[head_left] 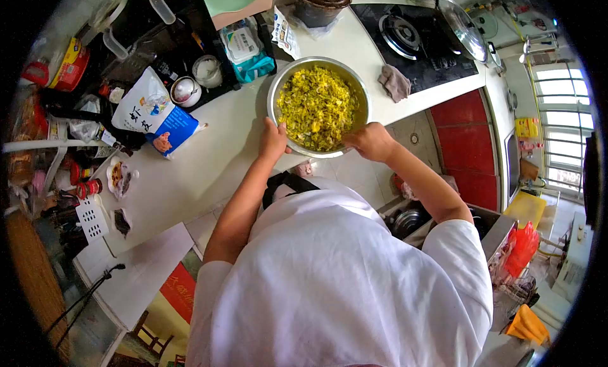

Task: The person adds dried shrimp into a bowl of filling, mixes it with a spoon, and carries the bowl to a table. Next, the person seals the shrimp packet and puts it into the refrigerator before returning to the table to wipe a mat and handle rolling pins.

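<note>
A round metal mixing bowl (273, 91) at the counter's edge, in front of my body, holds a chopped yellow-green food mixture (316, 104) with paler bits in it. My left hand (273, 141) grips the rim at the lower left, thumb on the upper side. On the lower right, my right hand (372, 142) is closed at the rim, its fingertips tucked out of sight by the mixture. Whether those fingers also hold something small is hidden.
A blue-and-white food bag (155, 113) lies left of the bowl, near small jars (207, 71). Behind stand a pack of wipes (246, 47) and a dark pot (321, 6). A grey cloth (394, 83) lies beside the gas stove (405, 37). Red cabinet doors (462, 139) are at right.
</note>
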Demonstrator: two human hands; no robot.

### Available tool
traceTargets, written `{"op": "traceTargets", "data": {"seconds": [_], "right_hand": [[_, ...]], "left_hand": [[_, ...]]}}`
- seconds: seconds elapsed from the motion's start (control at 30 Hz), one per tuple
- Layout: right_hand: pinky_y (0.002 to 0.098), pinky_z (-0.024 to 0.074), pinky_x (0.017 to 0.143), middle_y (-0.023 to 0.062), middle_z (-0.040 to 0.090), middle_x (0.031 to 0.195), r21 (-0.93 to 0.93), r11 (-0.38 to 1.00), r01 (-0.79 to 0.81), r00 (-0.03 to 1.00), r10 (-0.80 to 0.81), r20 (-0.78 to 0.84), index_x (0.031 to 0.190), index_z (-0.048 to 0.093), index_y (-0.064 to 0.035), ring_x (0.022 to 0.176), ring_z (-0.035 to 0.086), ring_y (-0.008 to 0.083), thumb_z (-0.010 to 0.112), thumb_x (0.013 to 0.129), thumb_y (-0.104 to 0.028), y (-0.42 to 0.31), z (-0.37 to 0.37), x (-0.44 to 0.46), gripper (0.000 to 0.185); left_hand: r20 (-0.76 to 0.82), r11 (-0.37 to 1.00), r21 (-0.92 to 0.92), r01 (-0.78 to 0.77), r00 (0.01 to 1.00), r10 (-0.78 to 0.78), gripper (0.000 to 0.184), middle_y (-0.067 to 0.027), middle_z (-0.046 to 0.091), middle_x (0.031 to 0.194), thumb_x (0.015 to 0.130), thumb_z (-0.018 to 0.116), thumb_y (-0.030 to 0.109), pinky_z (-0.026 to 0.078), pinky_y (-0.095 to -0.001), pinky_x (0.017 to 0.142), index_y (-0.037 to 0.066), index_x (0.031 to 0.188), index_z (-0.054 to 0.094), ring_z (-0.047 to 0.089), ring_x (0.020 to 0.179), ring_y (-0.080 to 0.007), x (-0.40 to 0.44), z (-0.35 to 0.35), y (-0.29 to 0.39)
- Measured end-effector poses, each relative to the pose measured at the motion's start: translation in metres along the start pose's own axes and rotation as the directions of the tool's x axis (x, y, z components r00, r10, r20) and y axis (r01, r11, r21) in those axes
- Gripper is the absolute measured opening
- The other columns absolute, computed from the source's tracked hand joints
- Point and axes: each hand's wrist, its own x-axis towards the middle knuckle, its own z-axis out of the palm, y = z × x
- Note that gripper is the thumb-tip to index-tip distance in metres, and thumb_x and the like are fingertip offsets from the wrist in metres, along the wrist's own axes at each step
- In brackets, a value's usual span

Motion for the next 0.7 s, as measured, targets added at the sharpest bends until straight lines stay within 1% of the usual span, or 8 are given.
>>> {"op": "traceTargets", "data": {"seconds": [0.1, 0.17, 0.23, 0.43, 0.5, 0.57, 0.67, 0.7], "right_hand": [[0.0386, 0.0482, 0.052, 0.0055, 0.061, 0.067, -0.157, 0.982, -0.108, 0.994, 0.111, 0.015, 0.082, 0.061, -0.0176, 0.061, 0.061, 0.0264, 0.056, 0.072, -0.016, 0.021, 0.002, 0.006, 0.012], [0.0393, 0.0476, 0.052, 0.0062, 0.061, 0.065, -0.141, 0.979, -0.145, 0.989, 0.145, -0.013, 0.081, 0.061, -0.0178, 0.059, 0.060, 0.0268, 0.055, 0.073, -0.016, 0.030, -0.003, 0.015, 0.010], [0.0397, 0.0470, 0.052, 0.0071, 0.059, 0.063, -0.089, 0.957, -0.275, 0.946, 0.253, -0.202, 0.081, 0.062, -0.0182, 0.058, 0.060, 0.0270, 0.056, 0.074, -0.018, 0.025, -0.019, 0.028, 0.010], [0.0442, 0.0472, 0.057, 0.0114, 0.063, 0.070, 0.086, 0.891, -0.447, 0.873, 0.455, -0.175, 0.085, 0.063, -0.0147, 0.063, 0.061, 0.0316, 0.052, 0.083, -0.029, 0.030, -0.026, 0.061, 0.018], [0.0437, 0.0459, 0.055, 0.0132, 0.061, 0.068, 0.153, 0.808, -0.568, 0.775, 0.588, -0.230, 0.082, 0.064, -0.0139, 0.063, 0.059, 0.0322, 0.054, 0.083, -0.028, 0.030, -0.006, 0.071, 0.017], [0.0436, 0.0468, 0.057, 0.0134, 0.061, 0.069, 0.211, 0.785, -0.582, 0.765, 0.617, -0.186, 0.082, 0.063, -0.0154, 0.066, 0.060, 0.0329, 0.053, 0.083, -0.029, 0.025, 0.005, 0.071, 0.017], [0.0431, 0.0477, 0.059, 0.0114, 0.062, 0.070, -0.005, 0.839, -0.544, 0.836, 0.543, 0.082, 0.080, 0.064, -0.0172, 0.066, 0.060, 0.0324, 0.053, 0.080, -0.028, 0.012, 0.013, 0.064, 0.016], [0.0431, 0.0477, 0.059, 0.0114, 0.062, 0.070, -0.010, 0.840, -0.542, 0.837, 0.541, 0.079, 0.080, 0.064, -0.0172, 0.066, 0.060, 0.0324, 0.053, 0.080, -0.028, 0.006, 0.007, 0.060, 0.016]], "left_hand": [[0.007, 0.999, 0.037, 0.005, 1.000, -0.005, 0.040, -0.0225, 0.059, 0.087, 0.092, 0.043, 0.025, 0.049, -0.0351, 0.044, -0.006, 0.112, 0.026, 0.061, 0.045, -0.0254, 0.001, -0.001, -0.002], [0.015, 0.999, 0.052, 0.007, 1.000, -0.008, 0.044, -0.0227, 0.060, 0.087, 0.092, 0.043, 0.025, 0.049, -0.0349, 0.045, -0.007, 0.116, 0.025, 0.061, 0.045, -0.0252, 0.008, -0.001, -0.006], [0.031, 0.994, 0.102, 0.040, 0.999, -0.044, 0.053, -0.0225, 0.061, 0.088, 0.092, 0.042, 0.026, 0.049, -0.0337, 0.046, -0.009, 0.125, 0.020, 0.061, 0.045, -0.0250, 0.013, 0.002, -0.016], [-0.008, 0.999, 0.051, 0.020, 1.000, -0.020, 0.059, -0.0255, 0.058, 0.101, 0.092, 0.042, 0.026, 0.050, -0.0313, 0.047, -0.010, 0.130, 0.017, 0.061, 0.046, -0.0247, 0.004, 0.003, -0.007], [0.001, 0.999, 0.013, 0.032, 0.999, -0.032, 0.060, -0.0259, 0.057, 0.103, 0.092, 0.043, 0.026, 0.050, -0.0311, 0.047, -0.010, 0.131, 0.016, 0.061, 0.046, -0.0246, 0.005, 0.003, -0.008], [0.012, 0.999, -0.025, 0.046, 0.999, -0.046, 0.061, -0.0264, 0.056, 0.105, 0.092, 0.043, 0.026, 0.051, -0.0308, 0.047, -0.009, 0.132, 0.014, 0.061, 0.046, -0.0245, 0.005, 0.005, -0.009], [-0.060, 0.997, -0.074, 0.009, 0.998, -0.013, 0.062, -0.0256, 0.056, 0.103, 0.092, 0.043, 0.025, 0.051, -0.0315, 0.046, -0.008, 0.134, 0.012, 0.060, 0.045, -0.0241, 0.002, 0.008, -0.008], [-0.034, 0.999, -0.026, 0.034, 0.999, -0.035, 0.062, -0.0257, 0.056, 0.103, 0.092, 0.043, 0.025, 0.051, -0.0317, 0.046, -0.009, 0.133, 0.012, 0.060, 0.044, -0.0238, 0.000, 0.006, -0.005]]}}
